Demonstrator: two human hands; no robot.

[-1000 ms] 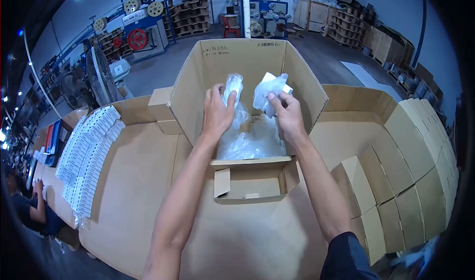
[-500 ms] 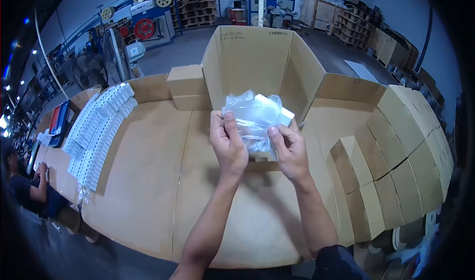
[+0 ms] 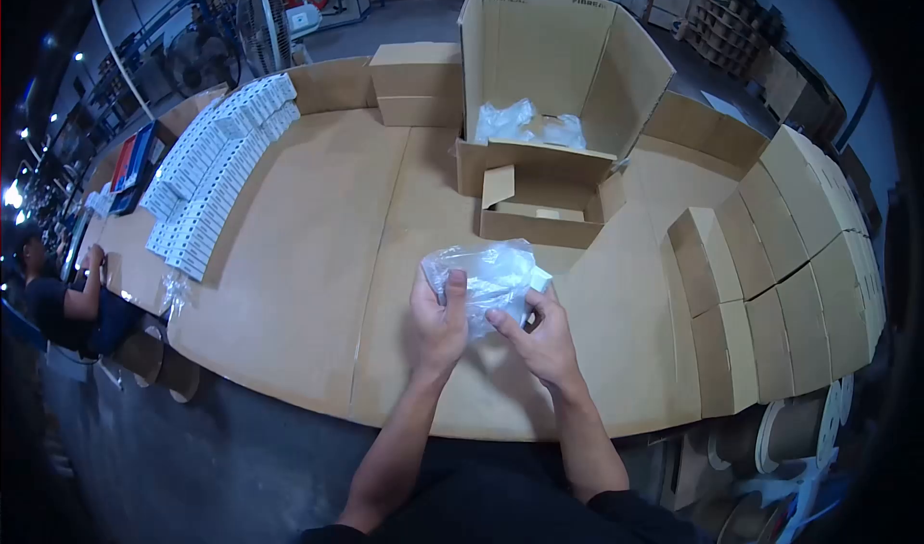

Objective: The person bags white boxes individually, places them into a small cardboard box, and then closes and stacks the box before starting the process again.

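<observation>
Plastic film point(image 3: 493, 279) gripped by fingers of left hand point(image 3: 438, 321) and right hand point(image 3: 542, 340), white item point(image 3: 541, 278) mostly hidden, shape unclear

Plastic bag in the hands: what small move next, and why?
I'd probably ease the plastic bag leftward with the left hand, the right hand steadying the white item, because only its corner shows past the crumpled film.

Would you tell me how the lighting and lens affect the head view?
Head view: lens distortion bows the table, corners go dark; highlights streak the crumpled plastic; a soft shadow falls between the forearms; print on the white cartons is unreadable.
</observation>
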